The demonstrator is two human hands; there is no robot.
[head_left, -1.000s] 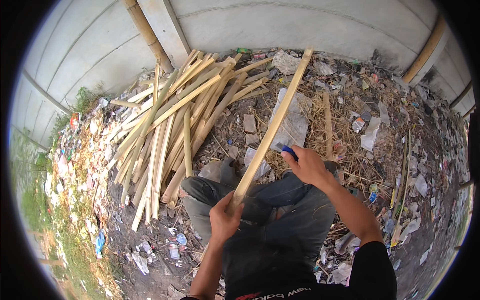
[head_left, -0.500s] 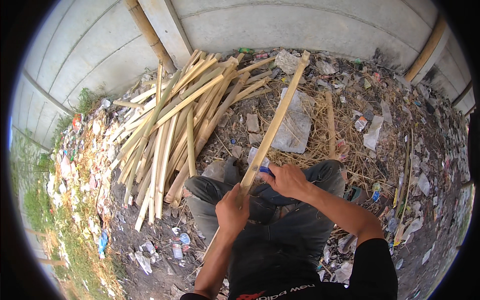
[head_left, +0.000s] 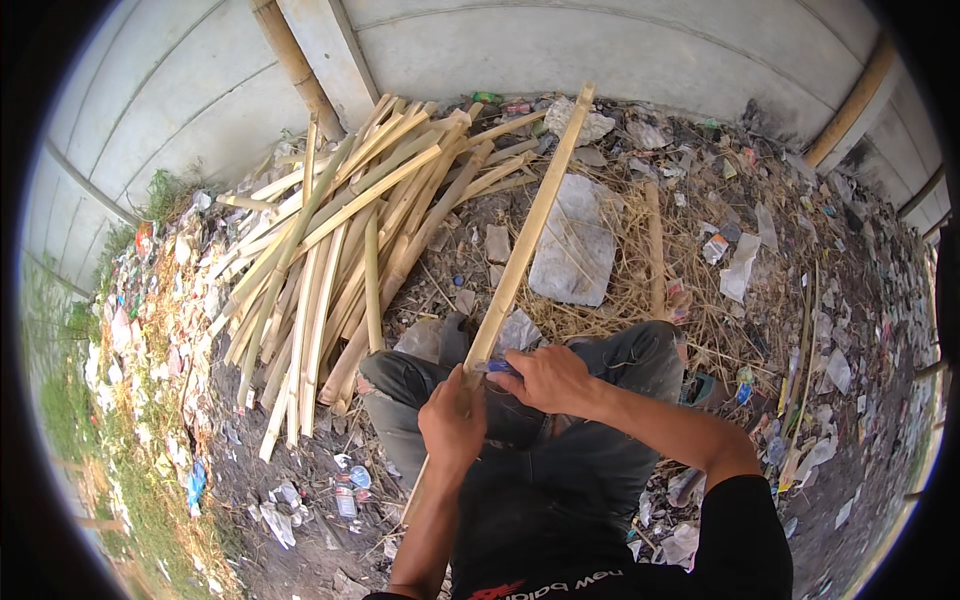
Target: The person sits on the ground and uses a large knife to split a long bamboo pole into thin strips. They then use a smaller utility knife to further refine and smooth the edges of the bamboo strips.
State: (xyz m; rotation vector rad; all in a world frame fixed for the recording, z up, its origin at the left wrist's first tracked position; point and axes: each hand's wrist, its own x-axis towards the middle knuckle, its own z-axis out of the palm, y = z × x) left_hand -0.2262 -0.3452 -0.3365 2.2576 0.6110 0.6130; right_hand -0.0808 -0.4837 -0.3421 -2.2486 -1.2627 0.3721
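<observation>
A long split bamboo strip (head_left: 528, 243) slants from my lap up toward the wall, its pale face upward. My left hand (head_left: 452, 418) is wrapped round its lower part, and the tail end passes under my left forearm. In my right hand (head_left: 552, 379) is a blue-handled cutting tool (head_left: 503, 368), probably a knife. The tool's front end meets the strip just above my left fingers; the blade itself is too small to make out. Both hands are close together over my crossed legs (head_left: 630, 375) in dark trousers.
A heap of split bamboo strips (head_left: 335, 245) lies to the left. Ahead are a pale stone slab (head_left: 573, 255), dry straw and a loose bamboo piece (head_left: 655, 250). Litter covers the ground (head_left: 740, 330) on both sides. A grey panel wall (head_left: 600, 50) with bamboo posts stands behind.
My right hand and the blue-handled tool have slid down the strip toward my left hand. The strip's far end has shifted slightly left, and the whole view has moved a little.
</observation>
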